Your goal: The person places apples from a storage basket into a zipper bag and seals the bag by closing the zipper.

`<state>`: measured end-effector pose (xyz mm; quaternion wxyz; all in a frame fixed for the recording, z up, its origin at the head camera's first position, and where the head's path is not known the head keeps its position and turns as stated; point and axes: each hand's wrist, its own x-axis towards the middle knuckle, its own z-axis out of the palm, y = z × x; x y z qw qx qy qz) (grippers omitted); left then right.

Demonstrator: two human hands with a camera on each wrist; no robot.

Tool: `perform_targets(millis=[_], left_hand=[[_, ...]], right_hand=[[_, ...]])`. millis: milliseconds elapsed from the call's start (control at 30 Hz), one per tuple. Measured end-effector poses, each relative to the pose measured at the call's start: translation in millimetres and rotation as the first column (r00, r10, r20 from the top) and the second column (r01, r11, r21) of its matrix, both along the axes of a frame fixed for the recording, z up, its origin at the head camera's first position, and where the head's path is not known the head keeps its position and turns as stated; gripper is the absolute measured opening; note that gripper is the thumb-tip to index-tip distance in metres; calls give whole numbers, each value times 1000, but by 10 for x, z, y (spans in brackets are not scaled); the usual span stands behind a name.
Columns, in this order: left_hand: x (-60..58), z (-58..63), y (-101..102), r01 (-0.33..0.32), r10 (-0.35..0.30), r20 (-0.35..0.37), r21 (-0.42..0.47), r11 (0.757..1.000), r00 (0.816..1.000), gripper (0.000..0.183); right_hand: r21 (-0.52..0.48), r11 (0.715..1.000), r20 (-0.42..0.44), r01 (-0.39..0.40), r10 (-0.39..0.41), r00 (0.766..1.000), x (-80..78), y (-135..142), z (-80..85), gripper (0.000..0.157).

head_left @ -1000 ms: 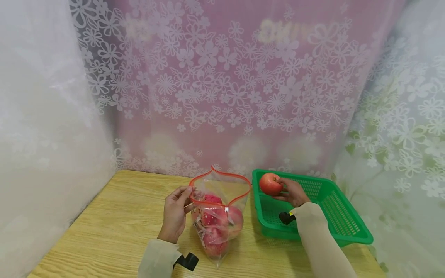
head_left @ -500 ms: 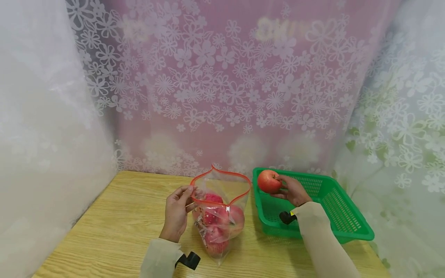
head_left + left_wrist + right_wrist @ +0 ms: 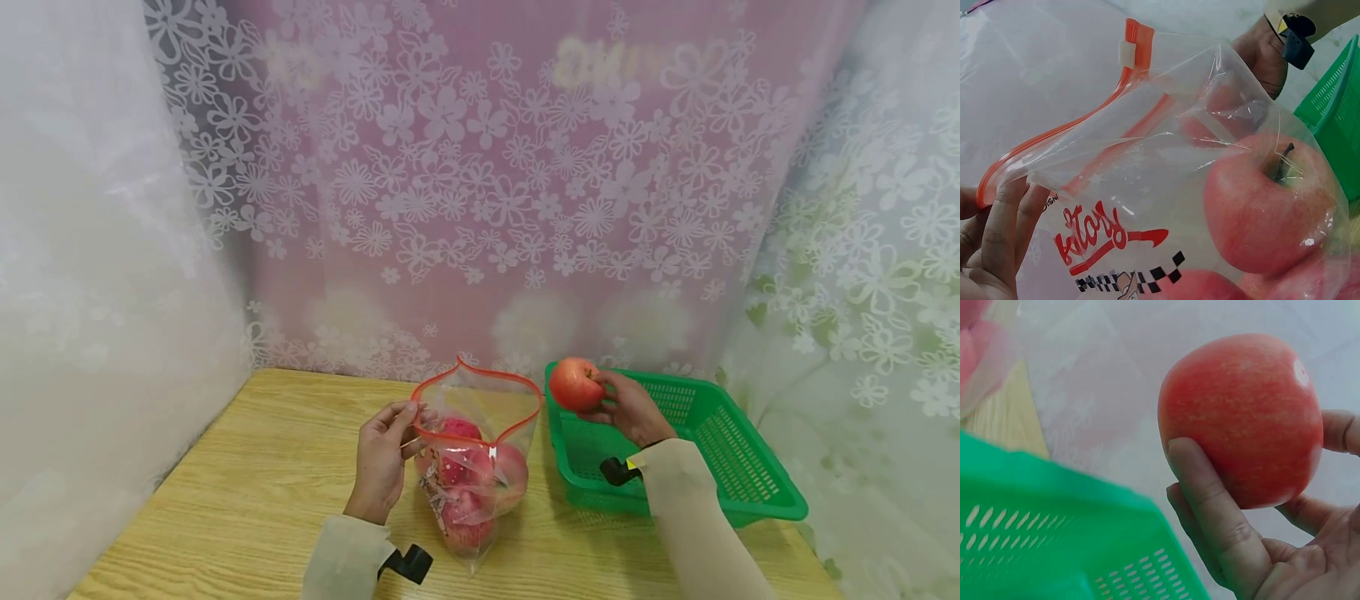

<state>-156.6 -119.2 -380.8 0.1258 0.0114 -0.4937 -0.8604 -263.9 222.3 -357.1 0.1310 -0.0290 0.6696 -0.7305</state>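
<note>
My left hand (image 3: 381,458) pinches the red-edged rim of a clear zip bag (image 3: 510,396) on its left side. The bag's mouth gapes wide, and several red apples (image 3: 1269,203) lie inside it. In the left wrist view a white slider (image 3: 1127,54) sits at one end of the orange-red zip strip, and red lettering shows on the plastic. My right hand (image 3: 633,408) grips another red apple (image 3: 1241,419) between thumb and fingers. That apple is held up above the left back corner of the green basket (image 3: 757,504), to the right of the bag.
The bag stands on a wood-grain table (image 3: 285,467), with the perforated green basket close to its right. A pink curtain with white flowers (image 3: 480,200) hangs behind the table. Pale sheets hang along both sides.
My right hand has raised the apple slightly and shifted it a little to the left. The left hand keeps hold of the bag's rim and has barely moved.
</note>
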Motion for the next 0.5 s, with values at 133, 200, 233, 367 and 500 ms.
perform_targets(millis=[133,200,233,367,500], left_hand=[[3,0,3,1,-1,1,3,1000,1000,15],[4,3,4,1,-1,0,3,1000,1000,15],[4,3,4,1,-1,0,3,1000,1000,15],[3,4,5,-2,2,2,2,1000,1000,15],[4,2,5,-3,3,7,2,1000,1000,15]], right_hand=[[4,999,-30,-36,37,999,45,-60,105,56],[4,998,-44,-56,56,997,57,-82,144,58],[5,998,-52,-68,68,996,60,-90,159,58],[7,995,-79,-98,98,992,80,-122,207,58],[28,995,-92,-98,101,991,107,-165,257,57]])
